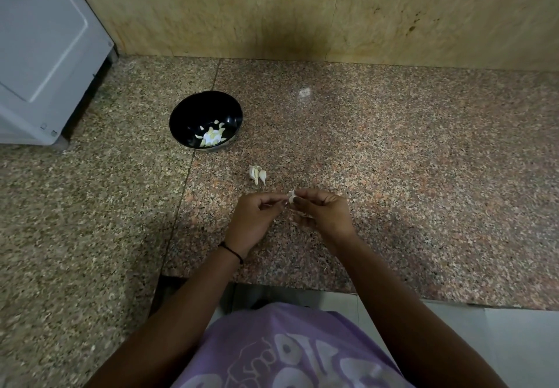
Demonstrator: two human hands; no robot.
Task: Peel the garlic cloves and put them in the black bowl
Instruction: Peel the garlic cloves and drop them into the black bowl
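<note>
Left hand [257, 215] and right hand [320, 212] both pinching garlic clove [291, 197], stripping skin; black bowl [205, 121] waiting nearby for peeled cloves

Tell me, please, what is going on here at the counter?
A person is peeling garlic at a speckled stone counter. The left hand and right hand both pinch one garlic clove between their fingertips, just above the surface, with papery skin showing on it. A few unpeeled cloves lie on the counter between the hands and the black bowl, which already holds several peeled cloves.
</note>
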